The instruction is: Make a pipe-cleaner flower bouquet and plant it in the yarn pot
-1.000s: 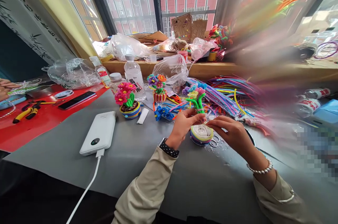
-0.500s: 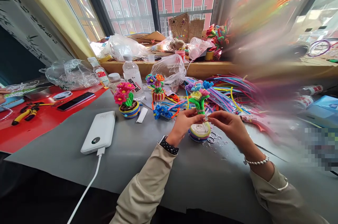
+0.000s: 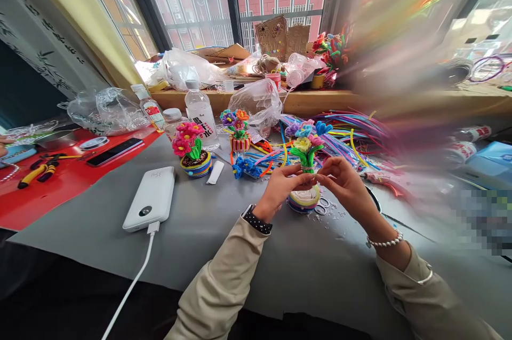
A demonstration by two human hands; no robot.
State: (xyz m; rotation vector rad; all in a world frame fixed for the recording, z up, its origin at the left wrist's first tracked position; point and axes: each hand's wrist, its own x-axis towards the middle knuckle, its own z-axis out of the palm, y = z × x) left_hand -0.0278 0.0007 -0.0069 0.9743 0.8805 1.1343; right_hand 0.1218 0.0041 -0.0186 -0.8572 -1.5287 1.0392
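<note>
My left hand [image 3: 282, 186] and my right hand [image 3: 344, 183] meet at the green stems of a small pipe-cleaner flower bunch [image 3: 306, 142], pinching it from both sides. The bunch has blue, purple, yellow and pink blooms and stands upright just above a small round pot [image 3: 304, 199] wound in pastel colours with a white filling. The pot rests on the grey table cover [image 3: 224, 228] between my hands. Small metal rings [image 3: 322, 205] lie beside the pot.
Two finished flower pots [image 3: 191, 150] [image 3: 238, 132] stand left of my hands, with water bottles [image 3: 200, 112] behind. A white power bank [image 3: 151, 197] with cable lies at left. Loose pipe cleaners [image 3: 352, 134] pile at right. Pliers [image 3: 36, 172] and a phone [image 3: 115, 150] lie on red cloth.
Both hands have lifted the flower bunch slightly higher above the pot and drawn closer together at the stems. The camera has shifted a little.
</note>
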